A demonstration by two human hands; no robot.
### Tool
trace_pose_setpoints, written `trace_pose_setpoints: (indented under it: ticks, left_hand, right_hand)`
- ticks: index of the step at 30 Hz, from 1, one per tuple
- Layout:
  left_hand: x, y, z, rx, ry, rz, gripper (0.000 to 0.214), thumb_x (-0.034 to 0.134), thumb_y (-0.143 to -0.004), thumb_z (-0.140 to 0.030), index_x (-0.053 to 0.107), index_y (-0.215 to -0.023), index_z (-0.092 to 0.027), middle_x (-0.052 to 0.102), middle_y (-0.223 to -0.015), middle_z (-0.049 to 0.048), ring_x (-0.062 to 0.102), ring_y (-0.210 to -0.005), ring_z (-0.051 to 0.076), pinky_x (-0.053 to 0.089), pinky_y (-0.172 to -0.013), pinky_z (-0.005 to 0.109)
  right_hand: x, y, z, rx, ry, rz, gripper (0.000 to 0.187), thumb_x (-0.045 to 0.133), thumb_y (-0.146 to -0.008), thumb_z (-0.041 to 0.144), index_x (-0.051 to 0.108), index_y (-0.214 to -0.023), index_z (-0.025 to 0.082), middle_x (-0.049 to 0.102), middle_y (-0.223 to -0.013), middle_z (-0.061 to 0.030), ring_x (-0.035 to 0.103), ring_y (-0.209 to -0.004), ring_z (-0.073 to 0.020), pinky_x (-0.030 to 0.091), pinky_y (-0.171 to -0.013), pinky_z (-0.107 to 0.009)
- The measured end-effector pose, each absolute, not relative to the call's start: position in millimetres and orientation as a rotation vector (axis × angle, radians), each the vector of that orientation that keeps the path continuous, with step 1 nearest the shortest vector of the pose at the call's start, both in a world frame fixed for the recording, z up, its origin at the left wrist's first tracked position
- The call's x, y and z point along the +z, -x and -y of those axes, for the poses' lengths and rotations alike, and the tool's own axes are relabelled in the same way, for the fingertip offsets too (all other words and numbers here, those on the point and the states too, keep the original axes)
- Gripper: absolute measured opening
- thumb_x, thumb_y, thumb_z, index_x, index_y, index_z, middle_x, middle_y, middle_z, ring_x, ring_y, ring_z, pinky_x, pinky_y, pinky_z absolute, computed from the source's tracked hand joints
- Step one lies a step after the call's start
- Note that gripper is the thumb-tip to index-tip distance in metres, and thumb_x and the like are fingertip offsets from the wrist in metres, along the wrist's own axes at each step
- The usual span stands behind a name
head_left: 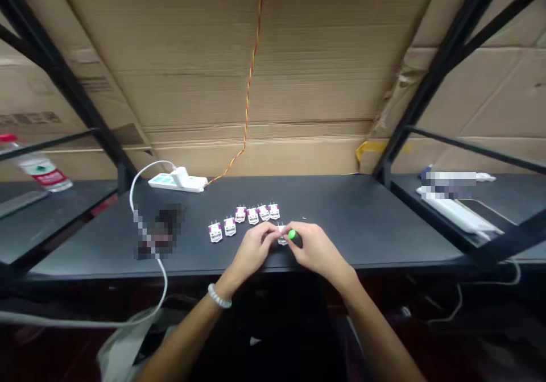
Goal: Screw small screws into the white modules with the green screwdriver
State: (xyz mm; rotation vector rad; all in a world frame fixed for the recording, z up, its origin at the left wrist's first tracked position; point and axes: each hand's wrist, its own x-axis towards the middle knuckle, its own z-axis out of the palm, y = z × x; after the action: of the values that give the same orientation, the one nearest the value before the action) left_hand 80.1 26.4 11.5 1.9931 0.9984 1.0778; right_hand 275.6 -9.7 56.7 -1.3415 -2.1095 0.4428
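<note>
My left hand [255, 247] is closed, its fingertips pinching at a small white part [282, 241] with metal prongs on top. My right hand [316, 250] wraps round a dark screwdriver [297, 239] with a bright green end, and its fingertips meet the left ones over the same part. The screwdriver's tip is hidden by the fingers. To the left stand several similar white parts with purple sides and prongs, among them one in the front [215, 232] and one by my fingers [273, 211].
A white power strip [191, 184] with a plugged-in charger lies at the back left of the black table [341, 206]. Its white cable [132, 194] hangs over the front edge. A bottle [46, 171] stands left, beyond the black frame [409, 103]. Cardboard forms the back wall.
</note>
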Motion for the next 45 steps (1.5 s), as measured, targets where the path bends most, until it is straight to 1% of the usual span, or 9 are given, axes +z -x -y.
trace_pose_setpoints:
  ticks: [3, 9, 16, 20, 22, 24, 27, 34, 45]
  left_hand:
    - [10, -79, -28, 1.033, -2.015, -0.979, 0.022, 0.056, -0.103, -0.031, 0.073, -0.095, -0.019, 0.078, -0.096, 0.0053, 0.071, -0.090, 0.021, 0.054, -0.088, 0.032]
    - [8, -78, -30, 1.002, -2.002, -0.975, 0.020, 0.057, -0.103, -0.029, 0.074, -0.099, -0.019, 0.078, -0.099, 0.0058, 0.071, -0.093, 0.022, 0.054, -0.090, 0.033]
    - [5, -78, -32, 0.983, -2.103, -0.977, 0.018, 0.056, -0.103, -0.025, 0.071, -0.096, -0.020, 0.074, -0.100, 0.0065, 0.069, -0.097, 0.023, 0.054, -0.093, 0.036]
    - [3, -79, -33, 0.978, -2.189, -0.990, 0.019, 0.054, -0.104, -0.023, 0.070, -0.094, -0.021, 0.072, -0.102, 0.0068, 0.066, -0.102, 0.024, 0.053, -0.099, 0.039]
    - [1, -80, -33, 0.992, -2.225, -1.002, 0.018, 0.055, -0.104, -0.022, 0.071, -0.094, -0.021, 0.071, -0.109, 0.0082, 0.065, -0.110, 0.025, 0.053, -0.105, 0.043]
    - [-2, -80, -33, 1.014, -2.247, -1.002, 0.017, 0.055, -0.103, -0.021, 0.071, -0.096, -0.022, 0.070, -0.122, 0.0103, 0.063, -0.123, 0.027, 0.050, -0.113, 0.047]
    - [-6, -80, -34, 1.003, -2.255, -0.980, 0.019, 0.052, -0.104, -0.018, 0.070, -0.100, -0.021, 0.069, -0.136, 0.0121, 0.060, -0.136, 0.028, 0.047, -0.120, 0.050]
    - [-2, -81, -32, 0.933, -2.267, -1.004, 0.019, 0.050, -0.105, -0.018, 0.068, -0.101, -0.021, 0.071, -0.135, 0.0124, 0.067, -0.129, 0.027, 0.051, -0.116, 0.047]
    - [1, -83, -29, 0.924, -2.298, -1.046, 0.019, 0.050, -0.104, -0.017, 0.067, -0.098, -0.021, 0.072, -0.133, 0.0123, 0.068, -0.125, 0.028, 0.052, -0.111, 0.047]
  right_hand:
    - [57, -277, 9, 0.483, 1.351, 2.102, 0.015, 0.065, -0.095, 0.012, 0.077, -0.100, 0.021, 0.083, -0.103, -0.0077, 0.078, -0.096, -0.0246, 0.053, -0.088, -0.033]
    - [54, -276, 8, 0.467, 1.374, 2.083, 0.015, 0.067, -0.095, 0.012, 0.077, -0.100, 0.021, 0.083, -0.104, -0.0081, 0.078, -0.099, -0.0259, 0.053, -0.090, -0.034]
    - [54, -277, 8, 0.481, 1.397, 2.115, 0.011, 0.066, -0.098, 0.016, 0.076, -0.096, 0.019, 0.083, -0.100, -0.0091, 0.078, -0.095, -0.0257, 0.052, -0.084, -0.031]
    - [51, -277, 6, 0.482, 1.418, 2.130, 0.012, 0.065, -0.098, 0.018, 0.076, -0.095, 0.020, 0.083, -0.101, -0.0094, 0.078, -0.095, -0.0255, 0.052, -0.084, -0.031]
    - [49, -277, 5, 0.484, 1.423, 2.134, 0.013, 0.064, -0.098, 0.017, 0.076, -0.095, 0.020, 0.083, -0.101, -0.0092, 0.078, -0.096, -0.0255, 0.052, -0.085, -0.031]
    - [48, -276, 4, 0.475, 1.429, 2.143, 0.014, 0.064, -0.098, 0.016, 0.076, -0.097, 0.021, 0.083, -0.102, -0.0092, 0.078, -0.097, -0.0256, 0.051, -0.085, -0.030]
    - [46, -276, 3, 0.455, 1.446, 2.173, 0.013, 0.064, -0.098, 0.016, 0.076, -0.097, 0.021, 0.083, -0.104, -0.0088, 0.078, -0.098, -0.0259, 0.051, -0.085, -0.030]
    - [47, -276, 3, 0.427, 1.479, 2.197, 0.011, 0.065, -0.099, 0.017, 0.074, -0.095, 0.021, 0.082, -0.101, -0.0096, 0.077, -0.095, -0.0258, 0.049, -0.080, -0.030]
    - [44, -278, 4, 0.384, 1.502, 2.216, 0.012, 0.064, -0.097, 0.012, 0.072, -0.097, 0.020, 0.078, -0.101, -0.0088, 0.073, -0.095, -0.0243, 0.047, -0.084, -0.030]
